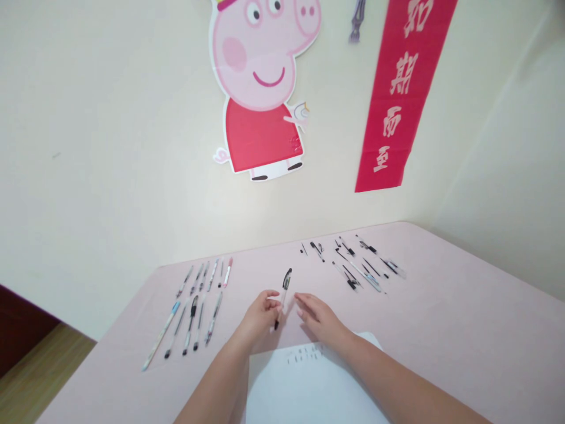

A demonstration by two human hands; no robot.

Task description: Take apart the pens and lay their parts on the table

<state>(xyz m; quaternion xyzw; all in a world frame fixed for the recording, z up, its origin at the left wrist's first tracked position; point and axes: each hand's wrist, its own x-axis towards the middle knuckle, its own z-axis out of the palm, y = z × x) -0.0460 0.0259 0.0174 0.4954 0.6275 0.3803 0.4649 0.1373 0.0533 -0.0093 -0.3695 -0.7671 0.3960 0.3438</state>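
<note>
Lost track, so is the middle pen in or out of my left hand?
In: the left hand pinches the pen; the right hand is apart.

The pen (285,288) is black and clear

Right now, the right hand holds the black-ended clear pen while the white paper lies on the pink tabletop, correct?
Not quite: the head view shows the left hand holding the black-ended clear pen; the right hand is apart from it. The white paper does lie on the pink tabletop.
</note>
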